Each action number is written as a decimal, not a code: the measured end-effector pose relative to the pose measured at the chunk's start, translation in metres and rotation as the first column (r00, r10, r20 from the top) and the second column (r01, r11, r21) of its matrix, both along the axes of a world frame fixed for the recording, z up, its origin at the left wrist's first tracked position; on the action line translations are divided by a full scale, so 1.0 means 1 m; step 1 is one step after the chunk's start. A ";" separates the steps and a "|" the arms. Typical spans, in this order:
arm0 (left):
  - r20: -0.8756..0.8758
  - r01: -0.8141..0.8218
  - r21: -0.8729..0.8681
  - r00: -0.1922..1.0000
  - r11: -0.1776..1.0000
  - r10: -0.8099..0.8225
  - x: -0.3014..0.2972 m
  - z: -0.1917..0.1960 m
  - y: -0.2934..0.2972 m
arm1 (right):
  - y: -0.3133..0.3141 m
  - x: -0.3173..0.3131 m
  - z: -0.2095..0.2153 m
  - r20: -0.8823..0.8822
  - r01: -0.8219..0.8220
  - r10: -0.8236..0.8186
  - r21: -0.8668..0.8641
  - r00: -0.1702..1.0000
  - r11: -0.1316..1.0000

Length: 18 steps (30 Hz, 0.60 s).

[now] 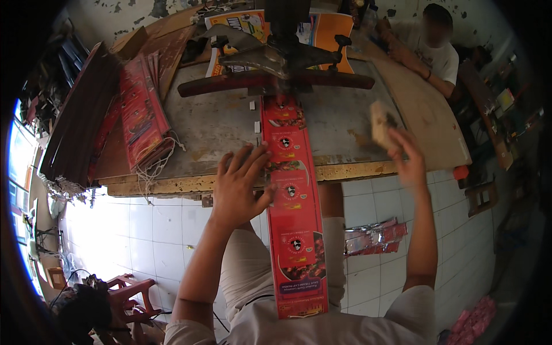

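Where strip (293, 207) overhangs, table edge (356, 171).

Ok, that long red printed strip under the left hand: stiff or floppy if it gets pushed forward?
The long red printed strip probably flexes: it overhangs the worktable edge onto the lap. It looks thin and light. The left hand lies flat on its edge, so it may slide easily on the table.

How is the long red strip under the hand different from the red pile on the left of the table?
The long red strip is a single piece; the red pile is many stacked. The strip hangs over the table edge toward the person, under the left hand; the pile lies wholly on the table, untouched. Both are red printed packaging.
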<state>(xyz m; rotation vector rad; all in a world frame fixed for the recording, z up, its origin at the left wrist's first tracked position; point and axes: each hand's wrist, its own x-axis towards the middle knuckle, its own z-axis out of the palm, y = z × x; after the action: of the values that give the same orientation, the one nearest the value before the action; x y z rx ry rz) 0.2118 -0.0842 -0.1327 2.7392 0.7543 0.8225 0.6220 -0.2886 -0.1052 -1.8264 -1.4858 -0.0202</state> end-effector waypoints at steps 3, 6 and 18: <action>-0.003 0.013 0.001 1.000 1.000 -0.013 0.001 0.002 0.000 | -0.015 -0.079 0.016 -0.025 -0.177 0.177 -0.018 0.984 0.984; 0.004 0.013 0.010 1.000 1.000 -0.013 0.002 0.002 -0.001 | -0.009 -0.128 0.018 -0.052 -0.333 0.333 0.023 0.941 0.943; 0.013 0.010 0.008 1.000 1.000 -0.010 0.000 -0.006 0.002 | 0.091 -0.167 0.009 0.108 -0.455 0.453 -0.004 0.885 0.890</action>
<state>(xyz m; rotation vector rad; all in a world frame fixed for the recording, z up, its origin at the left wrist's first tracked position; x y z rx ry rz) 0.2115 -0.0826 -0.1383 2.7394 0.7362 0.8431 0.4552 -0.1976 -0.0963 -1.4362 -1.9511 0.0978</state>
